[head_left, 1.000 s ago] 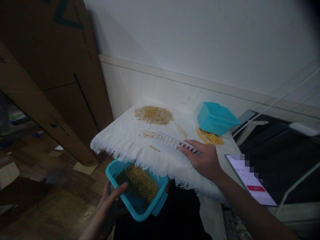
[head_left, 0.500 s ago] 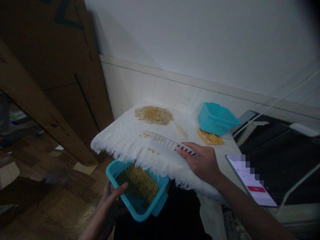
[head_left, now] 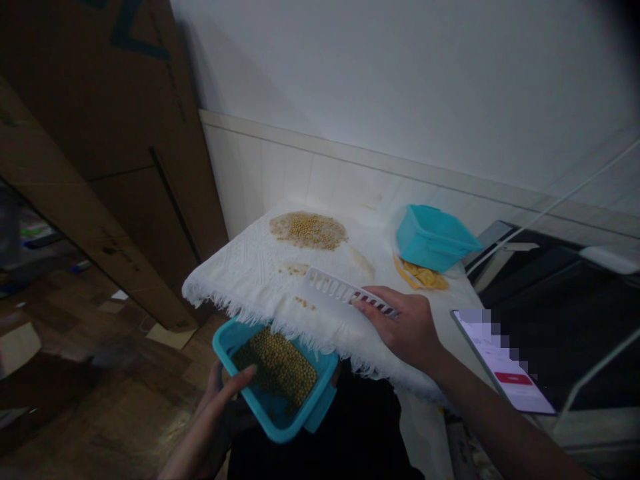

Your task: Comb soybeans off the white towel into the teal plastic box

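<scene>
My left hand (head_left: 215, 413) grips a teal plastic container (head_left: 300, 417) holding yellow beans (head_left: 275, 367), kept just below the fringed front edge of a white cloth (head_left: 250, 267). My right hand (head_left: 405, 330) holds a white slotted plastic panel (head_left: 333, 288), its lower edge resting on the cloth. A few loose beans (head_left: 304, 303) lie on the cloth just in front of the panel. A larger pile of beans (head_left: 307, 229) sits at the far side of the cloth.
A second teal container (head_left: 433, 237) stands tilted at the back right over yellow chips (head_left: 423, 275). A lit phone (head_left: 505, 363) lies to the right, beside a dark screen and white cables. Large cardboard boxes (head_left: 95, 147) lean at the left over a wooden floor.
The white panel shifted slightly left and toward the cloth's front edge. The left hand and its container have barely moved.
</scene>
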Action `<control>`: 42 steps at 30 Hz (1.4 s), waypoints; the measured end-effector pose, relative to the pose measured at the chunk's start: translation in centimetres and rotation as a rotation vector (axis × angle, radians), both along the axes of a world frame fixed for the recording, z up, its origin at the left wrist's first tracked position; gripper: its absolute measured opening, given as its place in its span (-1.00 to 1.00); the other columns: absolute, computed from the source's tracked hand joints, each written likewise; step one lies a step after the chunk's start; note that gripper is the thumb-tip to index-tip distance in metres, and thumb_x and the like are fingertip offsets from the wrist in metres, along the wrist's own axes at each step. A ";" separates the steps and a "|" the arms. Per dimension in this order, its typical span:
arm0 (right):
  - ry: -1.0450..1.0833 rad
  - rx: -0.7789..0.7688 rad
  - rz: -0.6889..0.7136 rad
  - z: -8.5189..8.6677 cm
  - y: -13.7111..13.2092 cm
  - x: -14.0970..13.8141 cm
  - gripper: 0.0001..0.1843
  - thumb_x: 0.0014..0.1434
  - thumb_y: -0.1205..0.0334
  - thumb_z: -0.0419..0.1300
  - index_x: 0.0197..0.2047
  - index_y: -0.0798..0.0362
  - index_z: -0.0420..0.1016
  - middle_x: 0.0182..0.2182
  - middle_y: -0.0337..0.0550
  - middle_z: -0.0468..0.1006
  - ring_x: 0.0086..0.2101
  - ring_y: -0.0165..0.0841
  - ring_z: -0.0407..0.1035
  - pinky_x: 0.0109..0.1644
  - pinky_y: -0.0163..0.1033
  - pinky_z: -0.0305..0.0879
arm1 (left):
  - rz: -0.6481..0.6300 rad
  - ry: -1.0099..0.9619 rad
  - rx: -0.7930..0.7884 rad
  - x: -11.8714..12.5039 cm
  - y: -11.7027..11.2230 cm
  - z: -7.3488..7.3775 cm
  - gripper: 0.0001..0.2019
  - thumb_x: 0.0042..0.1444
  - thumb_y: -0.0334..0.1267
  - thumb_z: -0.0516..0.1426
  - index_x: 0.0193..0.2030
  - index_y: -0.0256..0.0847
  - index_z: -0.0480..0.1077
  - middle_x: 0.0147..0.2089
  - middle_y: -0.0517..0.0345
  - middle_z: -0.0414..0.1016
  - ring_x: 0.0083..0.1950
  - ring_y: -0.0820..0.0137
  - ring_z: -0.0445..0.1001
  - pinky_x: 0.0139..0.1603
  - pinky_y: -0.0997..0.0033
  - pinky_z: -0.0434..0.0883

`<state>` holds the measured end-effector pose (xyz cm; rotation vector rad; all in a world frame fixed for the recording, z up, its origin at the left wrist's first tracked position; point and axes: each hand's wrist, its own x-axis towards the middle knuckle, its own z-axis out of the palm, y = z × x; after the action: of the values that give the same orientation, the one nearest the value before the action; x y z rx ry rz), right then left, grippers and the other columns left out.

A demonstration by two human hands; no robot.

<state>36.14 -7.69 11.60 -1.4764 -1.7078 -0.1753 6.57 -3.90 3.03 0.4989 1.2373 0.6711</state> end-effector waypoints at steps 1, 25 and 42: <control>-0.001 0.003 0.008 0.0 0.0 -0.1 -0.83 0.28 0.25 0.27 -0.19 0.07 0.71 -0.40 -0.16 0.74 -0.51 -0.35 0.59 -0.40 -0.35 0.51 | -0.008 -0.005 0.001 0.0 0.0 0.0 0.00 -0.13 -0.07 0.50 0.39 0.20 0.08 0.24 -0.07 0.51 0.04 -0.09 0.68 0.04 -0.15 0.63; -0.095 0.058 0.018 0.3 -0.3 -1.3 -0.82 0.32 0.27 0.23 -0.19 0.10 0.68 -0.38 -0.14 0.75 -0.53 -0.37 0.59 -0.40 -0.36 0.53 | -0.013 -0.054 0.026 -0.1 -0.4 -0.1 -0.03 -0.10 -0.04 0.48 0.41 0.28 0.10 0.29 -0.03 0.49 0.16 -0.09 0.62 0.12 -0.16 0.58; -0.131 0.048 -0.014 0.0 -0.2 -1.4 -0.80 0.35 0.23 0.20 -0.18 0.08 0.67 -0.35 -0.11 0.76 -0.46 -0.32 0.63 -0.36 -0.30 0.56 | -0.042 -0.051 0.035 -0.1 -0.3 0.0 0.02 -0.12 -0.04 0.48 0.43 0.22 0.04 0.32 -0.08 0.43 0.20 -0.16 0.58 0.11 -0.16 0.58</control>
<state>34.73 -7.88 11.56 -1.4694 -1.7848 -0.3246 6.50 -4.23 3.07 0.5324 1.1661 0.6669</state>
